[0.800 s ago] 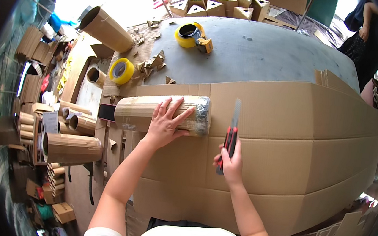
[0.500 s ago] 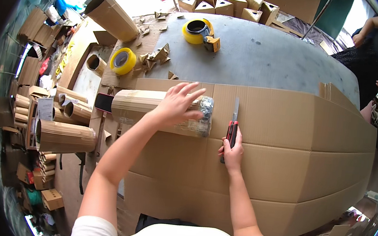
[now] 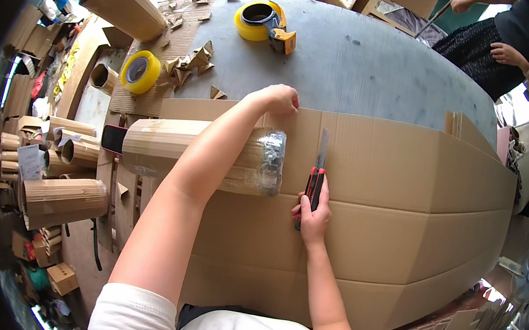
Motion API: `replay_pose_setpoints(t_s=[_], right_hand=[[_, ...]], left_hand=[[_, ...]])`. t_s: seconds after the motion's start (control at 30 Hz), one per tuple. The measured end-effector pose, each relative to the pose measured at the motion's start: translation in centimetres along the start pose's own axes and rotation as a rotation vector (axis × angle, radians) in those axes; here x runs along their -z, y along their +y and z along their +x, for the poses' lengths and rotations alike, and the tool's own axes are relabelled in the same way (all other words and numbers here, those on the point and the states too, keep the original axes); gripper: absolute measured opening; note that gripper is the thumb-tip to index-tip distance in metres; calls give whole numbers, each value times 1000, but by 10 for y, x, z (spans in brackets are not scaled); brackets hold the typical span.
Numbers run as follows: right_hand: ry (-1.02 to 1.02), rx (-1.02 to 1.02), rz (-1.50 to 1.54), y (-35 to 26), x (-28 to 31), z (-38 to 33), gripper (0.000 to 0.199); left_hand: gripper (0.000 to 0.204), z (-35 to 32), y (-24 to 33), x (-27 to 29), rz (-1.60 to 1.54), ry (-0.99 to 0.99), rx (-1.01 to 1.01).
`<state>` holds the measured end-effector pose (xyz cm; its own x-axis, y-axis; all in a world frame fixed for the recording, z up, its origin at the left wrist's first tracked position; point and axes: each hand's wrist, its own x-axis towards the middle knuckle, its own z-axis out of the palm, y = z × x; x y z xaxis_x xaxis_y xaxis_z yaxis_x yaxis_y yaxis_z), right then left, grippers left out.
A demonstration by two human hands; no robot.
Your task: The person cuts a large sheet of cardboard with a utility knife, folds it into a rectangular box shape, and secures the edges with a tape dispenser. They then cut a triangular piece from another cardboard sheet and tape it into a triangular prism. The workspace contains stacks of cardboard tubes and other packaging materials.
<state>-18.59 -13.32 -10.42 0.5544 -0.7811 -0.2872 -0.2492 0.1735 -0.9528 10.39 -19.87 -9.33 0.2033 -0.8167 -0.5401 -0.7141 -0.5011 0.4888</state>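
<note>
A large brown cardboard sheet (image 3: 366, 240) with crease lines lies in front of me. On its left part rests a cardboard tube (image 3: 164, 134), on its side, its right end wrapped in clear tape. My left forearm crosses over the tube and hides its middle. At the sheet's far edge is my left hand (image 3: 278, 98), fingers curled; whether they pinch the edge is hidden. My right hand (image 3: 314, 216) grips a red and black utility knife (image 3: 315, 186), its blade out and pointing away from me, above the sheet.
Beyond the sheet, a tape dispenser (image 3: 263, 23) with yellow tape stands on the grey tabletop (image 3: 378, 61). A tape roll (image 3: 140, 72), cardboard scraps (image 3: 191, 61) and an upright tube (image 3: 125, 5) are at the left. Another person (image 3: 515, 46) stands at the far right.
My left hand has left the tube's taped end and moved away to the sheet's far edge, its fingers now curled. My right hand still holds the knife. The view has shifted slightly.
</note>
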Motion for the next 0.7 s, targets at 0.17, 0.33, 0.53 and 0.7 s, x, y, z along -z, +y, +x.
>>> replay_pose_setpoints(t_s=[0.17, 0.33, 0.53, 0.7], right_hand=[[-43, 4, -16, -9, -1, 8, 61], [-88, -121, -214, -62, -13, 39, 64], [-124, 119, -575, -73, -23, 57, 62], [-143, 103, -740, -85, -29, 61, 60]], left_hand=[[30, -2, 2, 4, 55, 38, -66], [26, 1, 0, 3, 71, 57, -95], [26, 3, -5, -3, 6, 61, -90], [27, 4, -8, -6, -70, 49, -88]])
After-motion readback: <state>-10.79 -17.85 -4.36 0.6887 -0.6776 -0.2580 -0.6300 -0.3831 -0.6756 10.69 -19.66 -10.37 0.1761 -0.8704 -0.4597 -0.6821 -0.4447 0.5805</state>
